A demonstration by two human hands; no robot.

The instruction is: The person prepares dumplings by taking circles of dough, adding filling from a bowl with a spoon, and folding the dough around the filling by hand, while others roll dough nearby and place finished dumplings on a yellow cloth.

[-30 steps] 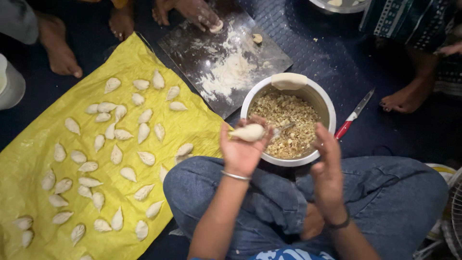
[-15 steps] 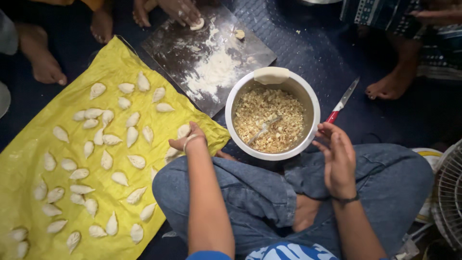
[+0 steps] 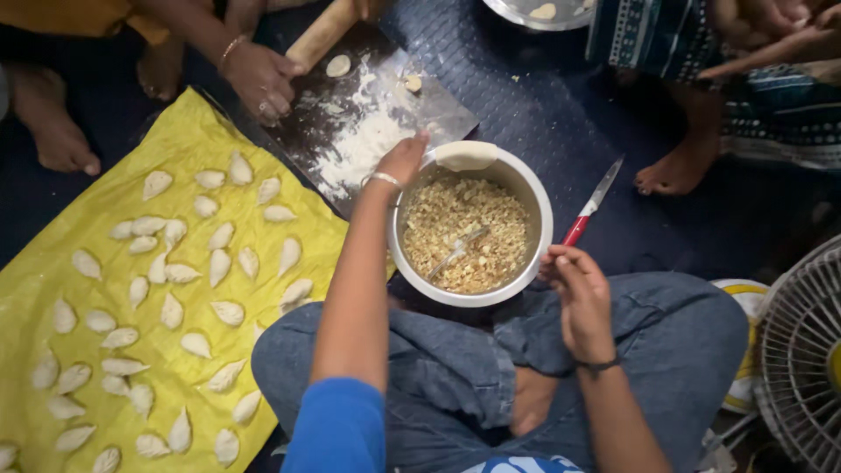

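Left hand (image 3: 401, 162): off the yellow sheet now, fingers reaching the dough disc (image 3: 466, 155) on the bowl (image 3: 536, 188) rim's far side.
Right hand (image 3: 580, 293): loosely curled, empty, near side of bowl.
Change: shaped dumpling gone from the hand; next wrapper wanted.
Filling (image 3: 460, 232): inside bowl, spoon (image 3: 454, 252) sunk in.
Dumplings (image 3: 180, 273): left of bowl, in rows.

The bowl (image 3: 470, 226) sits on the floor before the person's knees, filling and a spoon (image 3: 455, 251) in it. Left of the bowl lies the sheet (image 3: 175, 131) carrying dumplings (image 3: 226, 312); behind the bowl, the floured board (image 3: 368, 123); right of it, the knife (image 3: 593, 204).
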